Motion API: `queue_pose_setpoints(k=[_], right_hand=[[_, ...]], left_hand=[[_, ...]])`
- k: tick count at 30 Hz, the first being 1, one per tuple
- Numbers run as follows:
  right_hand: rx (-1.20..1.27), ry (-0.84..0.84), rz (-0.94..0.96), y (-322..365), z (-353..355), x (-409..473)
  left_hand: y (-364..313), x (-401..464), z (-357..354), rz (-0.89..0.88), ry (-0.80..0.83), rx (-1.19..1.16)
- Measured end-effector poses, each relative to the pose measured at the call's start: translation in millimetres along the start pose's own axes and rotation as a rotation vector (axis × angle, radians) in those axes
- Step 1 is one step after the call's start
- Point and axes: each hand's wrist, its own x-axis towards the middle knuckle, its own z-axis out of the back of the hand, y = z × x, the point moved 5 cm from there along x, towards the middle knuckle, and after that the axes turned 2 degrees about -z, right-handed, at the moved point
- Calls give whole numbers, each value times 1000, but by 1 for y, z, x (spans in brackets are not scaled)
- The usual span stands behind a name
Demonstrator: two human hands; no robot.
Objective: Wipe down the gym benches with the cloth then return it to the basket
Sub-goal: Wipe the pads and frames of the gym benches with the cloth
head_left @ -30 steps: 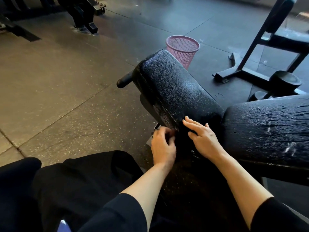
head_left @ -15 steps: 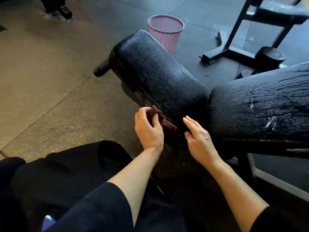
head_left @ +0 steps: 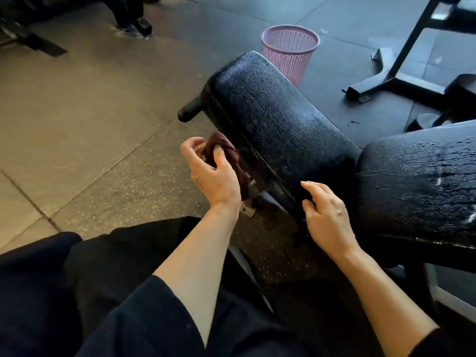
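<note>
A black padded gym bench seat point(head_left: 270, 117) runs from the centre toward the upper left, and a second black pad point(head_left: 417, 181) with wet streaks lies to its right. My left hand point(head_left: 211, 173) grips a bunched dark red cloth point(head_left: 221, 148) against the seat's left side edge. My right hand point(head_left: 327, 215) hovers by the seat's near corner with fingers loosely spread, holding nothing. A pink mesh basket point(head_left: 291, 51) stands on the floor beyond the seat's far end.
A black handle point(head_left: 189, 112) sticks out left of the seat. A black equipment frame point(head_left: 394, 65) stands on the floor at the right, more machines point(head_left: 134, 21) at the top left. My dark-clothed legs point(head_left: 90, 292) fill the lower left.
My left hand has pulled the red cloth out from the seat's near corner and carried it leftward along the side edge. My right hand has lifted slightly off the pad.
</note>
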Motion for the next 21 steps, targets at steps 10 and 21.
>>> queue_pose_setpoints(k=[10,21], right_hand=[[-152,61,63,3,-11,9],[-199,105,73,2,-13,8]], left_hand=[[13,-13,-25,-240,127,167],[29,-65,-27,-202,420,275]])
